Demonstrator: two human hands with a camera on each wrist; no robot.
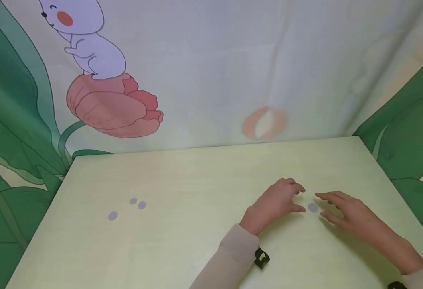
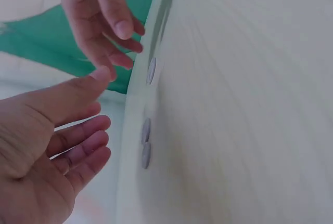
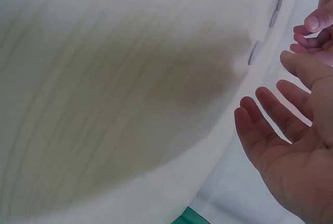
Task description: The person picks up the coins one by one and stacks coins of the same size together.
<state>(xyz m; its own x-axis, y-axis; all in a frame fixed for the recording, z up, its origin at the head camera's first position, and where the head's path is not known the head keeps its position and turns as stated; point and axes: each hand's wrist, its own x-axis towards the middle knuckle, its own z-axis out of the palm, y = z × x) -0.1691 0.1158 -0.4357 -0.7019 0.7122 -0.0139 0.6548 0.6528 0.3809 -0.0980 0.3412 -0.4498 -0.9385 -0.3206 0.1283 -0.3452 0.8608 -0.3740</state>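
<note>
A small flat lilac-grey disc lies on the pale table between the two hands. To its left, my left hand hovers with fingers and thumb apart and slightly bent, holding nothing. My right hand faces it from the other side, its thumb and fingers spread, also holding nothing. Away to the left lie three more such discs, one by itself and a pair side by side. Seen low in the left wrist view, a disc shows nearly edge-on, beside my left hand.
The pale yellow-green table ends at the back against a printed curtain with a white animal on a pink flower. Green leaf-patterned cloth hangs at the right. A black strap device sits at the left sleeve cuff.
</note>
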